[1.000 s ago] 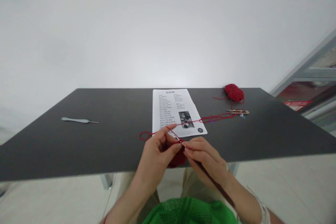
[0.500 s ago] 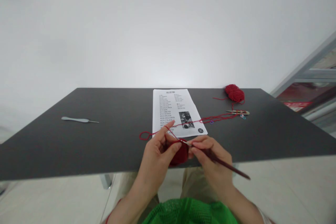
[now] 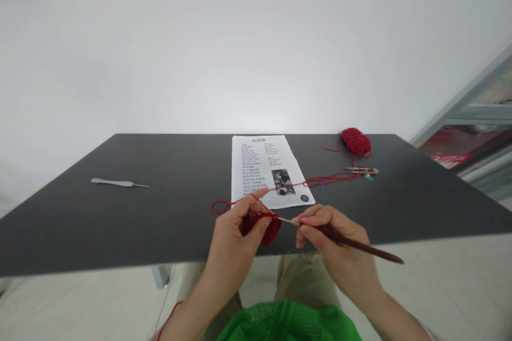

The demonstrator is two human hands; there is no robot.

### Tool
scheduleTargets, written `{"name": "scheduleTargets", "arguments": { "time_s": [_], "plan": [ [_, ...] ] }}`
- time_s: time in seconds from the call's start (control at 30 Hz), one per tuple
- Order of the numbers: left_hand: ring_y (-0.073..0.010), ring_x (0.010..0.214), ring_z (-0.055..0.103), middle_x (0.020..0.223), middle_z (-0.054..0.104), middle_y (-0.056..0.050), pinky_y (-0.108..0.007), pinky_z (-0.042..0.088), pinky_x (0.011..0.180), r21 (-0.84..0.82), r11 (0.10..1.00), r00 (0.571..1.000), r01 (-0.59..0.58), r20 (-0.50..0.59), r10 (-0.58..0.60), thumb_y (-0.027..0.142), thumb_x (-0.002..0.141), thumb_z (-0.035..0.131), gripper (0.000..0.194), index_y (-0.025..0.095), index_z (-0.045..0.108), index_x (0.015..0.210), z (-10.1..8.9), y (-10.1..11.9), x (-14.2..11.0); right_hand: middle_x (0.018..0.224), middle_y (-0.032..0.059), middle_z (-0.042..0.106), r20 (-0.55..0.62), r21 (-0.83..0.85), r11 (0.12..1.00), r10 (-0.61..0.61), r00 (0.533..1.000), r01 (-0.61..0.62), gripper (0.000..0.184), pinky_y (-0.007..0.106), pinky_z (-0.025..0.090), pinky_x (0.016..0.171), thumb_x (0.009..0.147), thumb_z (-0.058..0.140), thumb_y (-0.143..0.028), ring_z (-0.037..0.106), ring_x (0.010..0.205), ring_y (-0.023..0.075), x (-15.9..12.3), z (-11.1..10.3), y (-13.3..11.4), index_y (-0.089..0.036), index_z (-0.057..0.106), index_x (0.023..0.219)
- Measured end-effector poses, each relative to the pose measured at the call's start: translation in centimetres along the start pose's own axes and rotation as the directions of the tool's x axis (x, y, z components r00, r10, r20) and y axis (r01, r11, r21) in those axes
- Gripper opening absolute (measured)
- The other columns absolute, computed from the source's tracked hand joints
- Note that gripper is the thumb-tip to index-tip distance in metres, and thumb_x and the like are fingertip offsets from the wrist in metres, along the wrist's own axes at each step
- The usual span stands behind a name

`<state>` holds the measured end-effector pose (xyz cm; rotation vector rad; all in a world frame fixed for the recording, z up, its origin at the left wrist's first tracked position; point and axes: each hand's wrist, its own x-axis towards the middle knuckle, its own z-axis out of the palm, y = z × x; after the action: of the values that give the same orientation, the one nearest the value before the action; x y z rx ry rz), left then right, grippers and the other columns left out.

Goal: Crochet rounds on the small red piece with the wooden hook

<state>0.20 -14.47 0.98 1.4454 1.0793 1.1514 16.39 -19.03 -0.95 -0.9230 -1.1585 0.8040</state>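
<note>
My left hand (image 3: 234, 245) pinches a small red crocheted piece (image 3: 270, 229), with red yarn (image 3: 256, 200) looped up over its raised forefinger. My right hand (image 3: 338, 248) grips a crochet hook (image 3: 352, 242) with a long dark handle, and its thin metal tip touches the edge of the red piece. The yarn runs back across a printed pattern sheet (image 3: 264, 170) to a red yarn ball (image 3: 356, 141) at the far table edge. A loose loop of yarn (image 3: 220, 206) lies to the left of my left hand.
The dark table (image 3: 120, 224) has a grey-handled hook (image 3: 118, 183) at the left. A slim tan tool (image 3: 360, 170) and small stitch markers (image 3: 368, 176) lie near the yarn ball. Green mesh fabric (image 3: 288, 325) sits on my lap below the table edge.
My right hand has moved right, away from my left hand, and the hook has swung outward with it. More of the red crocheted piece now shows.
</note>
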Motion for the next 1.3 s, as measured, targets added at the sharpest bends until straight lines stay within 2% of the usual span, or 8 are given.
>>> {"name": "scheduleTargets", "arguments": {
  "time_s": [0.17,0.3,0.5,0.6,0.7,0.8,0.93,1.3],
  "plan": [
    [-0.0183,0.083,0.063,0.085,0.070,-0.003,-0.027,0.046,0.074,-0.142,0.983,0.989,0.116,0.110,-0.101,0.012,0.071,0.067,0.016,0.019,0.073,0.084,-0.1,0.0,0.2,0.070,0.0006,0.069,0.145,0.305,0.905,0.262,0.954,-0.296,0.010,0.021,0.053,0.045,0.072,0.078,-0.021,0.061,0.051,0.0107,1.4,-0.5,0.3,-0.019,0.068,0.069],
    [-0.0131,0.066,0.057,0.068,0.063,0.002,-0.025,0.045,0.066,-0.273,0.940,0.976,0.203,0.133,-0.172,0.016,0.069,0.073,0.039,0.018,0.071,0.108,0.4,-0.1,0.1,0.069,0.0004,0.068,0.136,0.397,0.854,0.308,0.941,-0.337,0.014,0.021,0.053,0.047,0.072,0.077,-0.023,0.060,0.053,0.0105,1.4,0.2,0.9,-0.019,0.065,0.070],
    [-0.0086,0.061,0.053,0.064,0.058,0.006,-0.020,0.044,0.061,-0.413,0.861,0.955,0.296,0.144,-0.260,0.014,0.065,0.077,0.053,0.019,0.067,0.116,1.2,-0.3,-0.3,0.080,0.0011,0.068,0.065,-0.085,0.988,-0.121,0.991,0.126,0.012,0.023,0.056,0.057,0.082,0.065,-0.010,0.064,0.064,0.0122,-0.1,0.9,2.5,-0.022,0.065,0.080],
    [-0.0081,0.057,0.053,0.066,0.058,0.006,-0.021,0.044,0.057,-0.451,0.822,0.938,0.347,0.150,-0.314,0.019,0.065,0.079,0.051,0.022,0.068,0.115,1.6,-0.2,-0.5,0.096,0.0069,0.072,0.239,-0.415,0.763,-0.435,0.868,0.496,0.029,0.033,0.061,0.072,0.083,0.060,-0.004,0.069,0.087,0.0203,-0.8,0.5,3.6,-0.026,0.066,0.101],
    [-0.0073,0.054,0.052,0.067,0.058,0.006,-0.020,0.042,0.053,-0.527,0.735,0.904,0.427,0.228,-0.361,0.020,0.062,0.082,0.047,0.022,0.071,0.108,1.6,-0.3,-0.3,0.105,0.0092,0.072,0.301,-0.463,0.595,-0.591,0.748,0.657,0.043,0.039,0.062,0.075,0.082,0.060,-0.003,0.069,0.093,0.0240,-1.1,0.4,4.4,-0.029,0.062,0.116],
    [-0.0073,0.059,0.055,0.067,0.060,0.004,-0.018,0.043,0.058,-0.588,0.663,0.885,0.464,0.272,-0.379,0.015,0.057,0.083,0.043,0.018,0.075,0.099,1.3,-0.5,0.1,0.093,0.0047,0.071,0.124,-0.315,0.791,-0.513,0.849,0.524,0.031,0.033,0.062,0.069,0.083,0.061,-0.005,0.070,0.082,0.0191,-0.5,0.8,4.3,-0.029,0.065,0.102],
    [-0.0093,0.061,0.058,0.069,0.063,0.002,-0.020,0.044,0.062,-0.588,0.650,0.876,0.482,0.309,-0.370,0.013,0.058,0.082,0.042,0.017,0.075,0.099,0.4,-0.5,0.7,0.080,0.0014,0.065,0.000,0.143,0.985,-0.095,0.995,0.094,0.005,0.025,0.057,0.051,0.083,0.068,-0.020,0.064,0.060,0.0127,0.7,1.1,3.4,-0.022,0.065,0.079],
    [-0.0058,0.054,0.050,0.066,0.060,0.002,-0.016,0.034,0.050,-0.447,0.728,0.842,0.520,0.413,-0.348,0.012,0.058,0.081,0.039,0.016,0.075,0.096,-1.2,-0.1,1.1,0.084,0.0042,0.071,0.206,0.015,0.972,-0.231,0.951,0.233,0.020,0.026,0.058,0.055,0.081,0.067,-0.006,0.067,0.063,0.0139,0.8,-1.6,1.4,-0.025,0.074,0.088]
  ]
}}
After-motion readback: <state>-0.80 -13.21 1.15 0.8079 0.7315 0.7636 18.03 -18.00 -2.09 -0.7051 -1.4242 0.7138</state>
